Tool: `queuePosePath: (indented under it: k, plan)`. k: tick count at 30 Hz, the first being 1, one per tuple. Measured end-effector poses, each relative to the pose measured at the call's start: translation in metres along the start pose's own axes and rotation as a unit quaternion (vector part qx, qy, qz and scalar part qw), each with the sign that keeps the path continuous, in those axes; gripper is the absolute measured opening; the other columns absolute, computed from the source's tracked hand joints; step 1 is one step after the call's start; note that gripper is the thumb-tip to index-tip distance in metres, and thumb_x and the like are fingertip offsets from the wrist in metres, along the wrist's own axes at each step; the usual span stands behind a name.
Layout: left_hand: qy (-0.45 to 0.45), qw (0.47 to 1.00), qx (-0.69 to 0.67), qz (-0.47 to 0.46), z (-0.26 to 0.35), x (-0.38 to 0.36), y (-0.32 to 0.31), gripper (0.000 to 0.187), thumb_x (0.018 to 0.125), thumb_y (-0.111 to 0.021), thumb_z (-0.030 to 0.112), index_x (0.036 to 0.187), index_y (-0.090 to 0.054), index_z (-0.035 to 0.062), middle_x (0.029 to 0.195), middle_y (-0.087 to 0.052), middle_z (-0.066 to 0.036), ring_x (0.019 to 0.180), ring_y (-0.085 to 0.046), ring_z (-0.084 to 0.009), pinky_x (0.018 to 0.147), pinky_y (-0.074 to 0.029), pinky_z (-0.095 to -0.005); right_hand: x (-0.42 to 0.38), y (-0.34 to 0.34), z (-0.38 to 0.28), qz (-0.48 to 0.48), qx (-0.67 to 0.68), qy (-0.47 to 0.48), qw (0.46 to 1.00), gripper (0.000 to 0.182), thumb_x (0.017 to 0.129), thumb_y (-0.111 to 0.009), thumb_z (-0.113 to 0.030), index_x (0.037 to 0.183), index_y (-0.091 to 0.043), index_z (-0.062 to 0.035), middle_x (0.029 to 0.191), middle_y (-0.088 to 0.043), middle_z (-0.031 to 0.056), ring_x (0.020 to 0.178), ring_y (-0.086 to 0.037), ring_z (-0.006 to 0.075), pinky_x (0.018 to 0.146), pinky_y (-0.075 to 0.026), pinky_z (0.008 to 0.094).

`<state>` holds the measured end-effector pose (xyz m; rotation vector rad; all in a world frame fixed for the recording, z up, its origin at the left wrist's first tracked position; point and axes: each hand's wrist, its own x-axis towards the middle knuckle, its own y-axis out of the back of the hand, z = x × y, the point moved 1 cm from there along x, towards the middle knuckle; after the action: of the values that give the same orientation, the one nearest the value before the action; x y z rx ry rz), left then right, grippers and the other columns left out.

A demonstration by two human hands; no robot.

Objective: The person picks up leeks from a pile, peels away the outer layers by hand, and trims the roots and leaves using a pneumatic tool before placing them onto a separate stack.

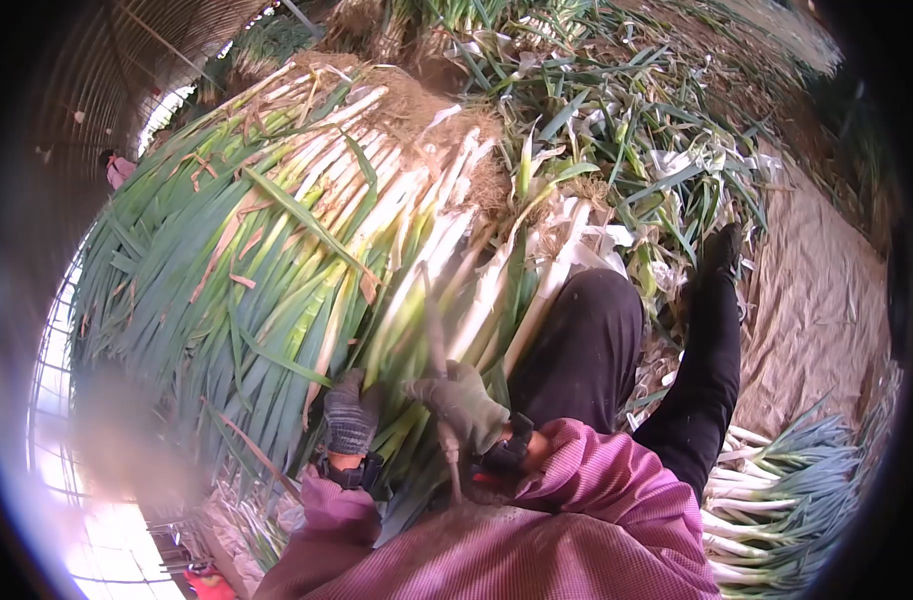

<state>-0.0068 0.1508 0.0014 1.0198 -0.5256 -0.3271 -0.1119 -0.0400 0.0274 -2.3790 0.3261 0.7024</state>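
Observation:
A big heap of leeks point(306, 230) lies before me, white stems and roots towards the top, green leaves towards the lower left. My left hand point(351, 412), in a grey knit glove, is among the leaves at the near edge, its fingers closed around leek leaves; the fingertips are partly hidden. My right hand point(461, 405), also gloved, grips a long, thin, stick-like tool point(448, 445). Its upper part is blurred over the stems, and its lower end points towards my body. Several loose leeks point(551, 280) lie beside my bent knee.
Trimmed leaves and peelings point(636, 150) cover the ground at the upper right. A brown ground sheet point(811, 280) spreads along the right. More leeks point(776, 505) lie in a row at the lower right. A curved ribbed wall point(96, 110) and a wire mesh point(51, 400) border the left.

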Motion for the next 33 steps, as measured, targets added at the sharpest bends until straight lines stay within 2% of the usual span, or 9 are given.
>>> queuePosePath:
  k: [7, 13, 16, 19, 20, 23, 26, 29, 33]
  plan:
    - [0.048, 0.994, -0.022, 0.098, 0.041, 0.022, 0.036, 0.026, 0.081, -0.067, 0.015, 0.102, -0.061, 0.0013, 0.088, -0.064, -0.021, 0.080, -0.062, -0.0378, 0.072, -0.049, -0.0421, -0.019, -0.006, 0.030, 0.052, 0.029, 0.008, 0.998, 0.033, 0.082, -0.073, -0.016, 0.098, -0.056, 0.0060, 0.070, -0.061, 0.0086, 0.038, -0.046, 0.0136, 0.035, -0.037, 0.0312]
    - [-0.125, 0.911, 0.358, 0.163, 0.008, 0.059, -0.015, 0.036, 0.079, -0.065, 0.021, 0.110, -0.056, 0.0049, 0.091, -0.059, -0.015, 0.080, -0.059, -0.0351, 0.072, -0.047, -0.0470, -0.021, -0.010, 0.042, 0.046, 0.074, -0.009, 0.996, 0.030, 0.086, -0.068, -0.019, 0.101, -0.053, 0.0035, 0.058, -0.052, 0.0043, 0.032, -0.040, 0.0149, 0.034, -0.037, 0.0318]
    - [-0.243, 0.904, 0.343, 0.078, 0.041, 0.036, -0.029, 0.024, 0.076, -0.058, 0.011, 0.100, -0.056, 0.0082, 0.091, -0.051, -0.008, 0.083, -0.054, -0.0260, 0.064, -0.048, -0.0397, -0.028, -0.010, 0.045, 0.041, 0.076, -0.042, 0.995, 0.030, 0.086, -0.068, -0.019, 0.098, -0.053, 0.0042, 0.060, -0.053, 0.0058, 0.034, -0.043, 0.0165, 0.037, -0.039, 0.0334]
    - [-0.228, 0.904, 0.346, -0.106, 0.019, 0.029, -0.064, 0.027, 0.075, -0.058, 0.010, 0.101, -0.055, 0.0083, 0.087, -0.050, -0.008, 0.077, -0.055, -0.0220, 0.054, -0.048, -0.0352, -0.029, -0.010, 0.045, 0.029, 0.083, -0.061, 0.994, 0.029, 0.086, -0.068, -0.019, 0.097, -0.054, 0.0045, 0.063, -0.054, 0.0070, 0.040, -0.047, 0.0174, 0.041, -0.040, 0.0346]
    - [-0.224, 0.897, 0.372, -0.085, 0.019, 0.026, -0.070, 0.023, 0.077, -0.057, 0.010, 0.100, -0.054, 0.0070, 0.083, -0.052, -0.009, 0.071, -0.056, -0.0184, 0.049, -0.046, -0.0319, -0.029, -0.011, 0.045, 0.027, 0.086, -0.068, 0.994, 0.029, 0.086, -0.068, -0.019, 0.096, -0.054, 0.0046, 0.065, -0.054, 0.0075, 0.042, -0.048, 0.0178, 0.041, -0.040, 0.0351]
    - [-0.087, 0.950, 0.238, -0.180, 0.024, 0.036, -0.071, 0.034, 0.079, -0.063, 0.015, 0.108, -0.049, 0.0044, 0.094, -0.060, -0.021, 0.083, -0.064, -0.0376, 0.070, -0.052, -0.0461, -0.032, -0.014, 0.040, 0.025, 0.088, -0.086, 0.992, 0.030, 0.085, -0.068, -0.019, 0.098, -0.055, 0.0050, 0.069, -0.056, 0.0082, 0.049, -0.051, 0.0175, 0.045, -0.042, 0.0346]
    - [-0.103, 0.941, 0.196, -0.255, 0.053, 0.056, -0.046, 0.031, 0.079, -0.062, 0.011, 0.106, -0.051, 0.0020, 0.095, -0.061, -0.023, 0.086, -0.062, -0.0405, 0.073, -0.050, -0.0472, -0.030, -0.015, 0.042, 0.012, 0.065, -0.087, 0.994, 0.033, 0.085, -0.069, -0.019, 0.102, -0.055, 0.0059, 0.075, -0.057, 0.0084, 0.057, -0.053, 0.0165, 0.052, -0.044, 0.0331]
    - [-0.051, 0.945, 0.002, -0.324, 0.025, 0.075, -0.046, 0.029, 0.081, -0.060, 0.009, 0.107, -0.053, 0.0001, 0.098, -0.061, -0.025, 0.090, -0.060, -0.0432, 0.076, -0.049, -0.0479, -0.031, -0.015, 0.039, 0.026, 0.054, -0.071, 0.996, 0.038, 0.084, -0.070, -0.020, 0.106, -0.056, 0.0065, 0.079, -0.058, 0.0079, 0.065, -0.054, 0.0154, 0.059, -0.045, 0.0320]
    - [-0.002, 0.928, 0.038, -0.370, 0.027, 0.072, -0.059, 0.029, 0.085, -0.057, 0.012, 0.110, -0.055, -0.0013, 0.099, -0.061, -0.025, 0.091, -0.059, -0.0425, 0.080, -0.048, -0.0448, -0.021, -0.013, 0.033, 0.050, 0.042, -0.034, 0.997, 0.042, 0.084, -0.070, -0.021, 0.111, -0.055, 0.0075, 0.082, -0.059, 0.0075, 0.069, -0.056, 0.0151, 0.062, -0.047, 0.0317]
